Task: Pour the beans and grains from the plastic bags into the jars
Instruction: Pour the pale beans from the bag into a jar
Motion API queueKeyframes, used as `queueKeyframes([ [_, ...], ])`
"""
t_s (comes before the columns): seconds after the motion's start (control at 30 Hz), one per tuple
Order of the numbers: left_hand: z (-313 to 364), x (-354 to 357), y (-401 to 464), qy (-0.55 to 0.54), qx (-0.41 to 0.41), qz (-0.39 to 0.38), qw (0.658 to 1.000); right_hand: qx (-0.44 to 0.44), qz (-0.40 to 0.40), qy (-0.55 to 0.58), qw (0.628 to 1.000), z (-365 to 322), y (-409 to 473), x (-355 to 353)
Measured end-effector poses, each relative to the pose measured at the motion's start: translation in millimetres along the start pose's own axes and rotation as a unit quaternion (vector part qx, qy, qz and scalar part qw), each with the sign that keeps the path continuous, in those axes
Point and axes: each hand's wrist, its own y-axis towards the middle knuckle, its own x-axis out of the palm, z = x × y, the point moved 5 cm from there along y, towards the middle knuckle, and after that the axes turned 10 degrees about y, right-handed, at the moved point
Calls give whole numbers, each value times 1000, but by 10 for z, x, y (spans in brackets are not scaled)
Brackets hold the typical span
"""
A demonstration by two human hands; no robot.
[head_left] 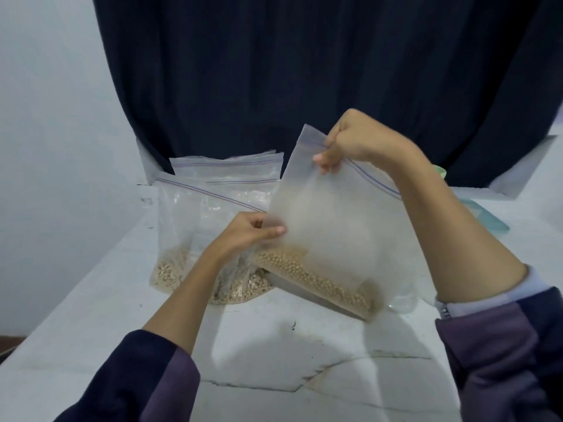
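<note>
While the right hand (350, 141) pinches the bean bag (329, 226) at its zip and the left hand (243, 236) pinches its side edge, pull the seal apart w/ bag upright, above the other bags (213, 202).

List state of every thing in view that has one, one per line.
Held bag: lifted, tilted, zip end up, round beans pooled in its low corner.
Left hand: pinches the held bag's side edge.
Right hand: pinches the held bag's top by the zip.
Bags behind: standing on the white table, grains at the bottom; zips look closed, unsure.
Jars: cannot tell, hidden behind the held bag.
</note>
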Motion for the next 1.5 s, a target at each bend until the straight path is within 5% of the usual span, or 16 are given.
queueKeyframes([
  [0.23,-225,-27,53,-234,-16,68,970,-37,91,47,994,-188,-138,-431],
  [0.43,-128,302,138,-544,-10,54,837,-62,165,128,976,-275,-127,-658],
  [0.63,283,571,230,-641,-40,147,752,-55,180,135,973,-245,-74,-746],
  [1.0,686,89,552,-564,19,192,803,-65,216,222,949,139,-106,-918],
  [1.5,823,-76,674,-542,51,189,817,-35,221,326,919,429,-78,-962],
])
